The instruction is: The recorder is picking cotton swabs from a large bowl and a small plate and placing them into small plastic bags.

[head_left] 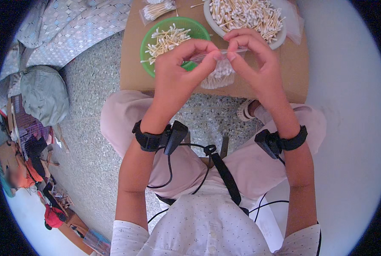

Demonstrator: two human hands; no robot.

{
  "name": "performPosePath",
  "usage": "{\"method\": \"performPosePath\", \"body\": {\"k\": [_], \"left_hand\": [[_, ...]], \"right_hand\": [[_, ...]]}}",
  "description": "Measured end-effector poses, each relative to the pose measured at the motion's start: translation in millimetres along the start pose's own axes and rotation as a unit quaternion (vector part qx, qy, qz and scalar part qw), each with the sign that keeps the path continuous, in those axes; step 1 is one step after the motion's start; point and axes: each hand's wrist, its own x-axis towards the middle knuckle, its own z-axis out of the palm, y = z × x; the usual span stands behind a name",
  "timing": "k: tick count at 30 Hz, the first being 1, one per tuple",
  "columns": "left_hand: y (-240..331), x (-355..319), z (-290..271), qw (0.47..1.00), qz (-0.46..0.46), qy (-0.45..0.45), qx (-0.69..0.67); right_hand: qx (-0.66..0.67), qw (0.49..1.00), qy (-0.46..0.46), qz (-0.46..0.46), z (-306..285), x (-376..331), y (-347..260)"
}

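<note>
Between my two hands hangs a clear plastic bag (218, 77) with cotton swabs inside. My left hand (180, 70) pinches the bag's top edge between thumb and fingers. On the other end of that edge, my right hand (258, 64) pinches it the same way. Beyond my left hand sits a green basket (200, 26) holding loose cotton swabs (170, 40). Past my right hand stands a white bowl (280, 42) heaped with cotton swabs (246, 17). My fingers hide part of the bag's upper edge.
A cardboard surface (133, 72) carries the containers. At its far left lies a filled bag of swabs (157, 10); an unfilled-looking clear bag (295, 25) lies beside the bowl. A grey-green cloth bundle (44, 94) and clutter line the left. Black cables (170, 170) hang near my wrists.
</note>
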Motion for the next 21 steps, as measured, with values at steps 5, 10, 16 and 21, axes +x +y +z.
{"method": "performPosePath", "body": {"k": [5,10,16,21], "left_hand": [[-0.5,-0.2,0.8,1.000,0.005,-0.006,0.007],[-1.7,-0.5,2.0,0.999,0.019,0.005,0.036],[0.5,0.9,1.6,0.999,0.017,0.006,0.034],[-4.2,0.7,0.5,0.999,0.032,0.011,0.039]], "right_hand": [[-0.027,1.000,-0.002,-0.010,0.0,-0.8,-6.2],[-0.019,0.999,-0.013,-0.036,0.5,-0.3,-2.0],[-0.023,0.999,0.003,-0.032,1.6,1.4,-1.2],[-0.023,0.999,-0.020,-0.019,-2.5,3.1,-0.6]]}}
